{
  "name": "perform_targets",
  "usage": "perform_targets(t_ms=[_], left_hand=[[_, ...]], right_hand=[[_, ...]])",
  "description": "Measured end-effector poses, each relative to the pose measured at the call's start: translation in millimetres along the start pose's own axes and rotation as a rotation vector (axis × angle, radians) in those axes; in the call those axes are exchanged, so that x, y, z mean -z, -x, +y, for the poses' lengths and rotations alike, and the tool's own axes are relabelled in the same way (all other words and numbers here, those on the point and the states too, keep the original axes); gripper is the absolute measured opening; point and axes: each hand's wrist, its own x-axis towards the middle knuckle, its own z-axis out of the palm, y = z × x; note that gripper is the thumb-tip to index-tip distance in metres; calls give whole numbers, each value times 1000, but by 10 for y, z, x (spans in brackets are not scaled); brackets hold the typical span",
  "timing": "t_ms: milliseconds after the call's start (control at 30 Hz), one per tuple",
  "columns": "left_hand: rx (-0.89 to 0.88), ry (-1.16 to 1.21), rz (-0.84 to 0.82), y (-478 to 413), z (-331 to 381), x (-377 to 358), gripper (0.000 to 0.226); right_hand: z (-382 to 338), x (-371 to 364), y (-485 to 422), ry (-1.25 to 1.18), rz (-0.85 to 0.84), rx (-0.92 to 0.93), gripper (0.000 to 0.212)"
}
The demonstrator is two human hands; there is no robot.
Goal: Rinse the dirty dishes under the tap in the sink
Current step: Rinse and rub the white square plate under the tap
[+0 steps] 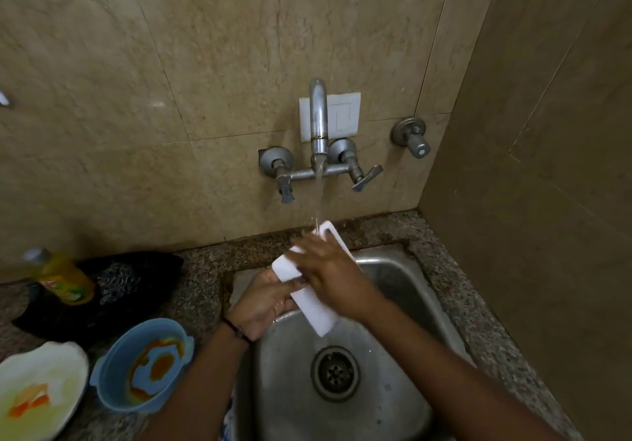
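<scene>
White rectangular dish point(323, 319) is held tilted over the sink point(393, 286), its far end under the stream point(319, 194) from the wall tap point(318, 115). Stream is seen striking the far corner.

Left hand point(263, 300): placed under the dish's left edge, palm up, thumb laid over the top face; dish is gripped. A dark band point(236, 329) is worn on that wrist.

Right hand point(328, 276): laid flat on the upper face, fingers spread and straight, nothing clasped. Fingertips are blurred.

Drain point(335, 374) is seen in the basin floor below the dish.

On the counter point(201, 269), left of the sink, 2 soiled pieces are noted: a blue bowl point(113, 403) smeared orange inside, and a white plate point(65, 358) with orange-yellow residue. Behind them a yellow bottle point(65, 279) is seen lying against a black object point(143, 269), kind not clear.
</scene>
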Motion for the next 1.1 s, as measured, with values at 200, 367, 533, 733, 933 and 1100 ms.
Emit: perform_targets(t_ms=[200,367,533,733,933,1100], left_hand=[[-49,96,30,-2,-189,-53,33],[-57,82,36,-15,-241,-104,32],[-57,128,32,-2,-235,-136,41],[-96,280,29,43,-306,-116,46],[-105,455,110,56,-347,-54,45],[-4,461,131,73,-455,-159,49]], right_hand=[[82,-139,185,-57,110,-237,51],[-91,-201,185,-6,110,-86,52],[7,-190,170,-46,203,-286,55],[193,-188,172,-160,146,-459,50],[8,-334,559,95,98,-414,57],[-167,-403,564,182,-12,-151,56]])
